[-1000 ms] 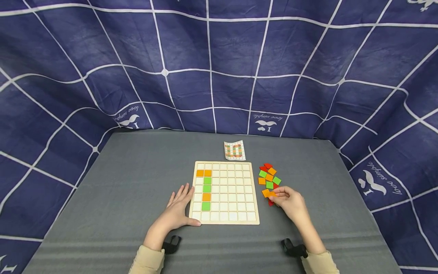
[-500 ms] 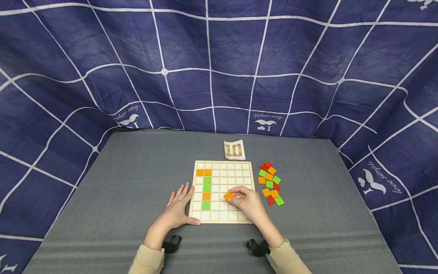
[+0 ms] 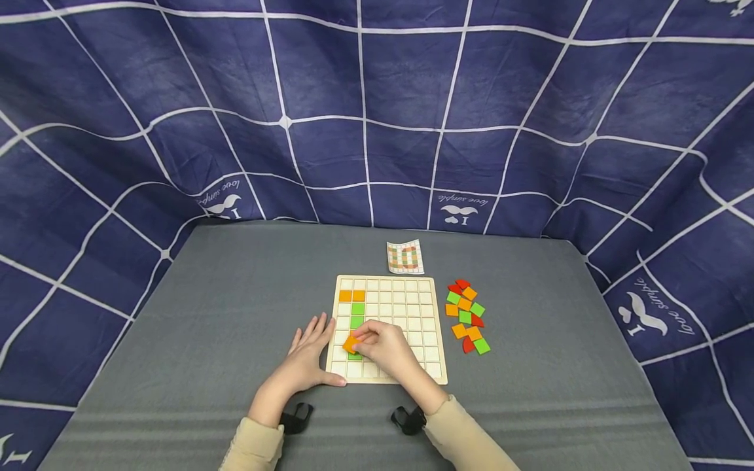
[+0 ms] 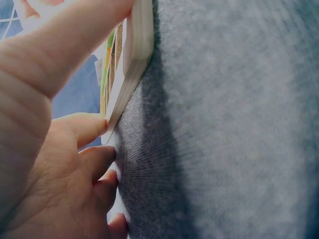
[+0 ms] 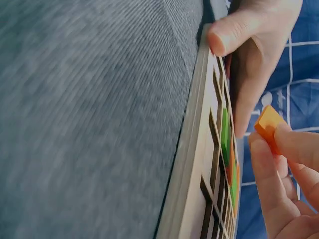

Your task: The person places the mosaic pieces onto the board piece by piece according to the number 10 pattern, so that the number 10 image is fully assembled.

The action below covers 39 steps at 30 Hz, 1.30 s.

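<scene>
A wooden grid board [image 3: 400, 378] lies on the grey table, with orange and green square tiles set in its left columns. My right hand [image 3: 385, 348] pinches an orange square tile [image 3: 351, 345] between thumb and fingers, over the lower left of the board. In the right wrist view that orange tile [image 5: 269, 124] is held up, apart from the board. My left hand [image 3: 305, 360] lies with fingers spread at the board's left edge, its thumb on the front left corner. The left wrist view shows the left fingertips [image 4: 107, 154] against the table beside the board.
Loose red, green and orange tiles [image 3: 465, 318] lie right of the board, some of the red ones with a curved edge. A small printed pattern card [image 3: 405, 257] lies behind the board. A blue gridded cloth [image 3: 400, 157] hangs behind the table.
My right hand has picked an orange tile from the loose pile and carried it left across the board to the lower left columns. My left hand has stayed in place.
</scene>
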Tool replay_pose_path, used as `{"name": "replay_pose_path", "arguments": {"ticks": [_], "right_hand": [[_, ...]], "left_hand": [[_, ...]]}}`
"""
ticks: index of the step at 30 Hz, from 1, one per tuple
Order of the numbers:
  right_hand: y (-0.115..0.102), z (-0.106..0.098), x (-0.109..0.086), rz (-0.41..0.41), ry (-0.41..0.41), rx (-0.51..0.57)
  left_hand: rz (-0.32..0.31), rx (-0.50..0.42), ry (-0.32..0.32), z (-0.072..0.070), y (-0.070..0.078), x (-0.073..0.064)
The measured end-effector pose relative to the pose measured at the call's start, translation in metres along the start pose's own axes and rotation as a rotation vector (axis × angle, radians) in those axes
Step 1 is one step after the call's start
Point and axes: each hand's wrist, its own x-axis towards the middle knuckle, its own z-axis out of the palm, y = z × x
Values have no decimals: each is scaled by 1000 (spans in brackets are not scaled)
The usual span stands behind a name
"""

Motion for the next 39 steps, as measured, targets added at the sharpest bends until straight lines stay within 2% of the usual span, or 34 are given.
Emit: {"name": "replay_pose_path", "arguments": {"ticks": [12, 23, 30, 32, 39], "right_hand": [[-6, 18, 13, -41, -67, -84], [-10, 22, 17, -123, -100, -301], [-13, 26, 15, -144, -73, -456], [-12, 25, 15, -141, -68, -456], [-8, 10, 19, -96, -5, -343]], "left_hand": [[6, -7, 0, 0, 0, -2], [-3, -14, -2, 0, -1, 0], [-1, -11, -3, 0, 0, -1], [-3, -7, -4, 0, 0, -1], [1, -3, -3, 1, -2, 0]]}}
